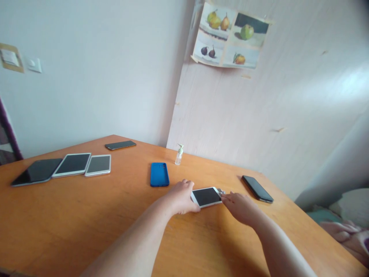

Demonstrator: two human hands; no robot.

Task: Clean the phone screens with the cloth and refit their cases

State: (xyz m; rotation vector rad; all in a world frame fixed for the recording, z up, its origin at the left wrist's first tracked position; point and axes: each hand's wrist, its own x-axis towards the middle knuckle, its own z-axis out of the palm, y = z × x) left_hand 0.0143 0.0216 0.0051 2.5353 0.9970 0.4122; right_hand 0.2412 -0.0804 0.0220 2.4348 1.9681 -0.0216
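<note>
White phone [207, 196], left fingers [188, 182] clasping one end, right fingers [227, 197] bunched at other, grip unclear

Inscriptions, brands, numbers, signs: none that I can read over my feed. White-framed device [206, 196]: dark screen, no characters legible to me. Blue case [159, 174]: no mark I can make out. Pump bottle [178, 157]: too small for me to read. Fruit picture sheet [227, 42]: no legible wording.
</note>
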